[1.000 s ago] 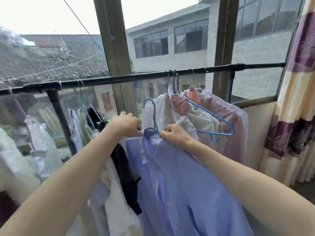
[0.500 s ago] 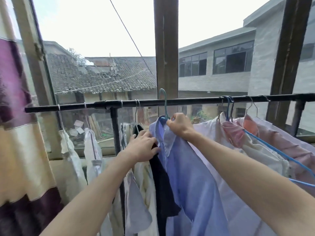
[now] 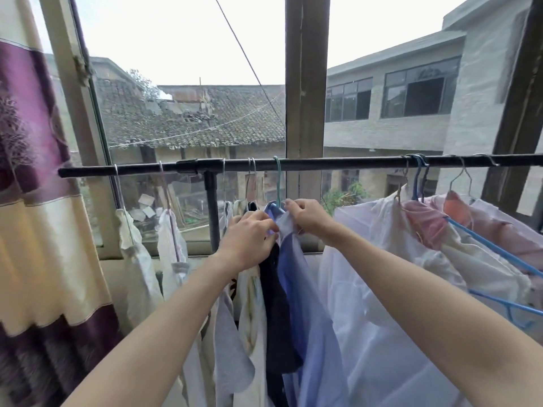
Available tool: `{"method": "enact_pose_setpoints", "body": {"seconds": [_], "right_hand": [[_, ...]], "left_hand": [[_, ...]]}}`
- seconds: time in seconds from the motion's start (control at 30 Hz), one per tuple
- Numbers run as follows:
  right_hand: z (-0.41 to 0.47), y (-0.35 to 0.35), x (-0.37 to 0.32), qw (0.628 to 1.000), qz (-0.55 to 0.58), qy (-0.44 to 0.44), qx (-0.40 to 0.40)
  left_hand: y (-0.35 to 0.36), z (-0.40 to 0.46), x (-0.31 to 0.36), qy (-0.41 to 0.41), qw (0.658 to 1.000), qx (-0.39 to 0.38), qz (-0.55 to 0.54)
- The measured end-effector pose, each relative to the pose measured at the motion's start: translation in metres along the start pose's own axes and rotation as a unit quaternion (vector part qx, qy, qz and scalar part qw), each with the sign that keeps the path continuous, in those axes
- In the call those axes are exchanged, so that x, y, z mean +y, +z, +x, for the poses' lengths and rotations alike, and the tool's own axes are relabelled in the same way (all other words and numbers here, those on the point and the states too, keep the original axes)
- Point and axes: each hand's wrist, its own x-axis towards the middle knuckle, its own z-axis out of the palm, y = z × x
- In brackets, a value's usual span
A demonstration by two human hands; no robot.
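Left hand [image 3: 249,240] joined right hand [image 3: 308,218] on shirt [image 3: 311,318]; rod [image 3: 352,163] bare rightward.

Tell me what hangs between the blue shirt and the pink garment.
A sheer white garment, between the blue shirt and the pink garment; the head view shows it.

Black rail [image 3: 338,163] across the window. Purple-and-cream striped curtain [image 3: 38,230], far left. White garments [image 3: 138,259] on wire hangers, left of the rail's upright. Sheer white garment [image 3: 367,289] and pink garments [image 3: 426,227], right, with a blue hanger [image 3: 493,248] lying across them. Outside: tiled roof [image 3: 191,121], grey building [image 3: 411,113].
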Motion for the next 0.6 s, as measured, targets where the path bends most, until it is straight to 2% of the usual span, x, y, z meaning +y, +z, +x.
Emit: {"method": "enact_pose_setpoints", "body": {"seconds": [0.1, 0.17, 0.23, 0.3, 0.47, 0.53, 0.6], "right_hand": [[-0.008, -0.022, 0.005, 0.998, -0.027, -0.027, 0.051], [-0.015, -0.045, 0.015, 0.984, -0.106, -0.048, 0.132], [-0.025, -0.069, 0.029, 0.957, -0.200, -0.056, 0.204], [-0.036, -0.092, 0.046, 0.936, -0.245, -0.039, 0.248], [-0.066, -0.123, 0.077, 0.901, -0.314, 0.074, 0.289], [-0.075, -0.131, 0.085, 0.888, -0.351, 0.117, 0.273], [-0.081, -0.136, 0.089, 0.889, -0.361, 0.152, 0.238]], "left_hand": [[0.001, 0.009, 0.016, -0.008, 0.996, 0.085, -0.034], [0.001, 0.018, 0.032, 0.014, 0.986, 0.154, -0.061], [-0.001, 0.025, 0.050, 0.046, 0.980, 0.174, -0.087], [0.002, 0.030, 0.071, 0.080, 0.987, 0.112, -0.087], [0.031, 0.032, 0.113, 0.067, 0.993, -0.093, 0.000], [0.042, 0.031, 0.118, 0.054, 0.991, -0.120, 0.029], [0.048, 0.030, 0.116, 0.054, 0.992, -0.108, 0.043]]}}
